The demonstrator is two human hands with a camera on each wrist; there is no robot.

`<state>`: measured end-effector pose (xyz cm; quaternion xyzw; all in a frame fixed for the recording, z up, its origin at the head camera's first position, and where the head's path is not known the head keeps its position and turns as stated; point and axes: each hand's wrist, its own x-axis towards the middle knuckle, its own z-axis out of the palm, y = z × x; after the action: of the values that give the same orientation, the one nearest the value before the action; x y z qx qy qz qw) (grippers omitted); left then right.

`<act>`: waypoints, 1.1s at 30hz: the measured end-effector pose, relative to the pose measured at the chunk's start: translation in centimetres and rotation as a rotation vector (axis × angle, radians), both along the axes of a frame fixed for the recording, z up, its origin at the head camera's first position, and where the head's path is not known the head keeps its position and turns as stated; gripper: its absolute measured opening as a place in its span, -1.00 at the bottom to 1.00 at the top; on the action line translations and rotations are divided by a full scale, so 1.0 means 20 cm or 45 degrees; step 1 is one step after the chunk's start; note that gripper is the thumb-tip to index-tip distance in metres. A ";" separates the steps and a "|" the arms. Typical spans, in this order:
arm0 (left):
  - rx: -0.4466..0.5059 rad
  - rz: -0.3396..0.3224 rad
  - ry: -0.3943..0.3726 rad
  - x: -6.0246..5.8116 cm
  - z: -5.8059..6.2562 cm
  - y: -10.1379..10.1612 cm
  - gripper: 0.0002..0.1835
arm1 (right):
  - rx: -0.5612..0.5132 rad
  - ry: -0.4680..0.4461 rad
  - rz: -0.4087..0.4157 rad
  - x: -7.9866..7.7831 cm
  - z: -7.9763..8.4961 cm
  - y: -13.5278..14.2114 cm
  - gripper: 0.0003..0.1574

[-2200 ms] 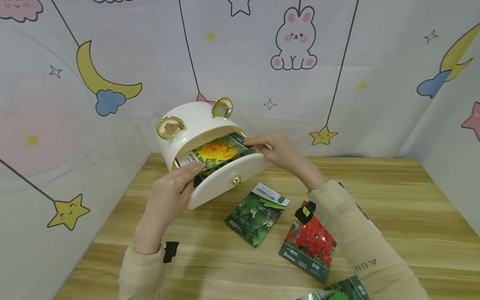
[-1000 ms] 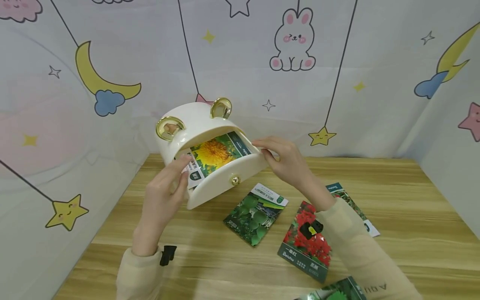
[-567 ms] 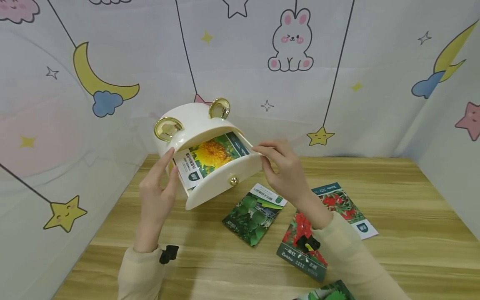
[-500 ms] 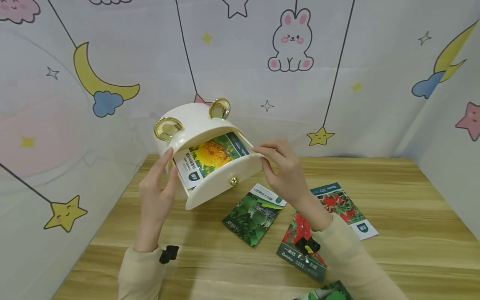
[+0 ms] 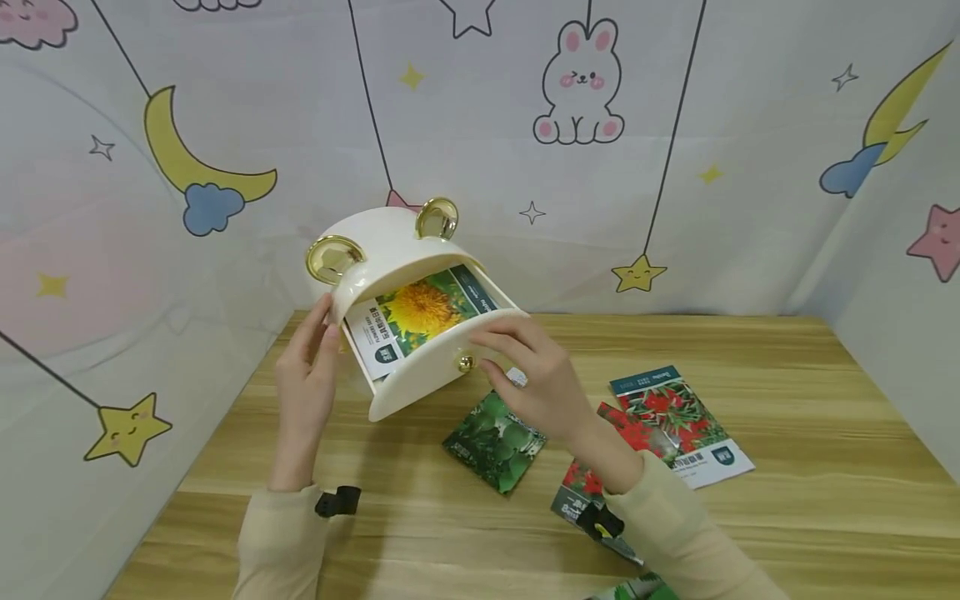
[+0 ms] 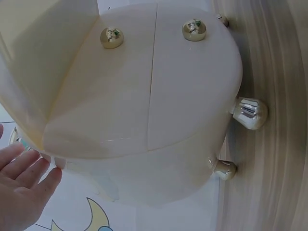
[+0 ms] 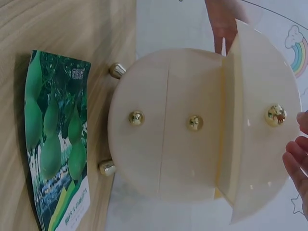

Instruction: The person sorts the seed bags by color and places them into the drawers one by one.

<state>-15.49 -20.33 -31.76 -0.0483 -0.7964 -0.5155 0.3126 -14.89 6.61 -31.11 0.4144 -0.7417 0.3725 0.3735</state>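
A white drawer box [image 5: 382, 229] with gold ears stands on the table, its top drawer [image 5: 420, 375] pulled out. Inside the drawer lies a seed packet [image 5: 423, 308] with a yellow flower. My left hand [image 5: 306, 375] rests its fingertips against the box's left side, fingers extended. Just before the drawer front is my right hand [image 5: 536, 387], fingers loosely bent close to the round gold knob [image 5: 465, 362]. In the right wrist view this hand [image 7: 297, 163] shows a gap between its fingertips and the knob [image 7: 275, 115].
A green gourd seed packet [image 5: 491, 442] lies in front of the box. Two red-flower packets [image 5: 663, 425] overlap to the right, partly under my right forearm. Another green packet [image 5: 637, 588] shows at the bottom edge. A printed cloth wall [image 5: 480, 150] rises behind the table.
The yellow-flower packet now lies flat in the drawer. My left hand has moved off it to the box's left side. My right hand has moved from the drawer's right edge toward the knob.
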 end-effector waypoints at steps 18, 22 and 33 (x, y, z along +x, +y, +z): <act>0.278 -0.102 -0.142 -0.16 -0.10 -0.02 -0.49 | -0.029 -0.026 -0.090 0.01 -0.09 -0.09 -0.71; 0.301 -0.091 -0.201 -0.14 -0.05 0.01 -0.48 | -0.031 -0.054 -0.098 0.02 -0.10 -0.10 -0.70; 0.366 -0.116 -0.258 -0.13 -0.02 0.04 -0.45 | -0.020 -0.104 -0.073 0.02 -0.09 -0.12 -0.73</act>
<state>-18.11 -19.45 -32.11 0.0130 -0.7389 -0.6399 0.2105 -14.51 4.14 -32.90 0.3743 -0.7650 0.3842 0.3566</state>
